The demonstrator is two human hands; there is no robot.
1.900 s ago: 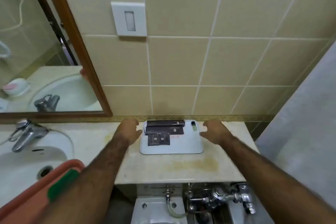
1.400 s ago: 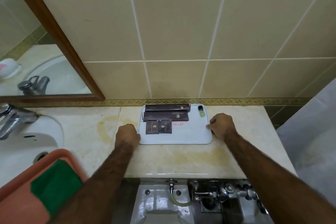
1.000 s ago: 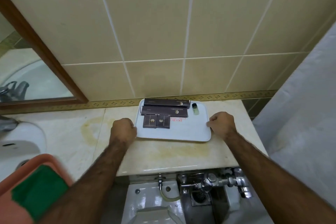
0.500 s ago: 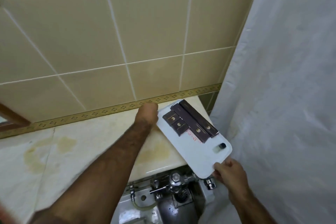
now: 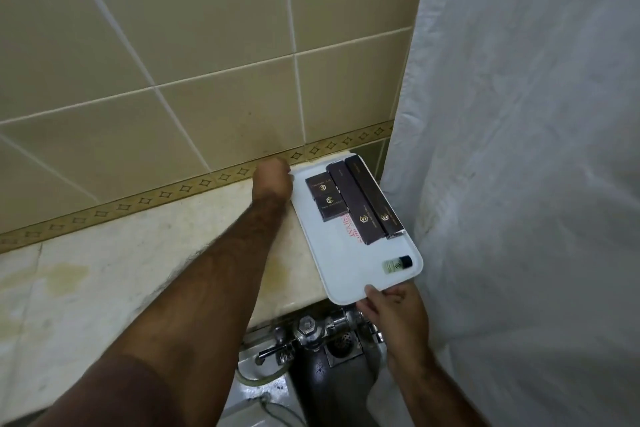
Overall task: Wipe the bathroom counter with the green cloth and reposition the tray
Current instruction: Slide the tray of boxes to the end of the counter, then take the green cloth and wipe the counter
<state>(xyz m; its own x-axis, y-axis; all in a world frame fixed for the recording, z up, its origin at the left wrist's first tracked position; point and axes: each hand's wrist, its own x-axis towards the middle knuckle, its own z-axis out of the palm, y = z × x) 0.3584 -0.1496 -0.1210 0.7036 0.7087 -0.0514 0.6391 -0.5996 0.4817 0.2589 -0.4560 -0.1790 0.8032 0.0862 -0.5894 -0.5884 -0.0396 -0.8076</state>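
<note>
The white tray lies turned lengthwise at the right end of the stained marble counter, its near end sticking out past the counter's front edge. Dark brown boxes and a small green bottle rest on it. My left hand grips the tray's far left corner by the wall. My right hand holds the tray's near edge from below, thumb on the rim. The green cloth is out of view.
A white shower curtain hangs right beside the tray. Below the counter's front edge are chrome flush valves and a floor drain. A tiled wall backs the counter.
Both hands took hold of the tray, carried it from the counter's middle to the right end and turned it a quarter turn. The view swung right, so the sink, basin and green cloth left the frame.
</note>
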